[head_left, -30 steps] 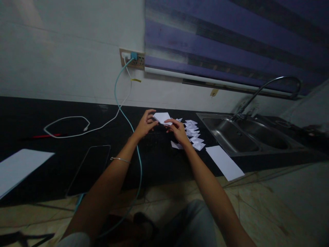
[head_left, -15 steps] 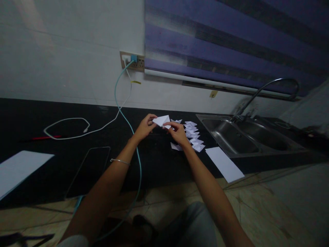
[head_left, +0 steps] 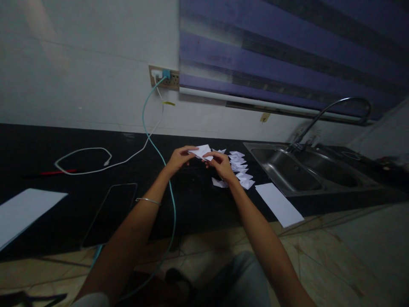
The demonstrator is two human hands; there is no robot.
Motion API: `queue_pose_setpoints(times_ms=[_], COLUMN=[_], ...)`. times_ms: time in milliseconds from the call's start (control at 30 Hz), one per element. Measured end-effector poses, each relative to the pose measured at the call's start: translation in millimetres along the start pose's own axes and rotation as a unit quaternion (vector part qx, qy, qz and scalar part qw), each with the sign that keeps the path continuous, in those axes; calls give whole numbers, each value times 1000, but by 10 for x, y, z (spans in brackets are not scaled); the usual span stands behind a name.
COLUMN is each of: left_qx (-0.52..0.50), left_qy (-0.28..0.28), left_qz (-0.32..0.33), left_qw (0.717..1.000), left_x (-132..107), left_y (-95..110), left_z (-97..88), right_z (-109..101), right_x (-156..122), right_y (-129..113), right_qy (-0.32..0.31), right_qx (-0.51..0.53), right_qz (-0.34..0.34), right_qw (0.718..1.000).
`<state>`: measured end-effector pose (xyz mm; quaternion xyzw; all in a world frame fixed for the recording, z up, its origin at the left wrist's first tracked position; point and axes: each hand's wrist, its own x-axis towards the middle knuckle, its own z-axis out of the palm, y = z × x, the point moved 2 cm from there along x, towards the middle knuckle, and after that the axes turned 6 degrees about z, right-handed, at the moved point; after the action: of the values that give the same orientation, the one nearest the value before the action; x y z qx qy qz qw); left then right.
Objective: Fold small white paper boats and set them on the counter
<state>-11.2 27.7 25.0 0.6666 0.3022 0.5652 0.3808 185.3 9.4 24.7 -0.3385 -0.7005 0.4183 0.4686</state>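
A small folded piece of white paper [head_left: 201, 151] is held up between both hands above the black counter. My left hand [head_left: 179, 159] pinches its left end, thumb and fingers closed on it. Closed on the right end is my right hand [head_left: 221, 164], its thumb side over the lower edge. Just beyond and beside the right hand lies a group of folded white paper pieces [head_left: 238, 164], several of them overlapping in a row. The undersides of the fingers are partly hidden by the paper.
A stack of white paper [head_left: 28, 209] lies far left, near a dark phone-like device [head_left: 110, 213]. A white strip of paper [head_left: 279, 204] rests by the steel sink [head_left: 287, 170]. A teal cable [head_left: 174, 204] crosses by my left arm; a white cable [head_left: 86, 171] and red pen-like object [head_left: 54, 172] lie left.
My left fingers have shifted along the folded paper, now stretched more over its left end. The paper looks slightly flatter and tilted. The right hand has barely moved.
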Motion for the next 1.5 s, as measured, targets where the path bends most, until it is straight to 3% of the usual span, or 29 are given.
queue_pose_setpoints(times_ms=[267,467,700,900,1133,1500], left_qx=[-21,16,26,43,9,45], left_qy=[50,39,-25,-66,-26,-44], left_qz=[-17,-2,7,10,-17,-29], left_qw=[998,999,999,997,999,998], left_x=[-2,16,-6,-17,-10,-28], left_y=[25,-74,-43,-65,-50,-57], left_z=[-27,-51,-37,29,-9,-24], right_z=[-58,-144,-118,-131,-154,-168], right_x=[38,54,48,40,56,29], right_y=[53,10,69,81,104,-9], right_qy=[35,105,-4,4,11,43], right_qx=[-81,-140,-59,-50,-52,-53], right_qz=[-18,-36,3,7,7,-7], right_qw=[996,984,998,999,999,998])
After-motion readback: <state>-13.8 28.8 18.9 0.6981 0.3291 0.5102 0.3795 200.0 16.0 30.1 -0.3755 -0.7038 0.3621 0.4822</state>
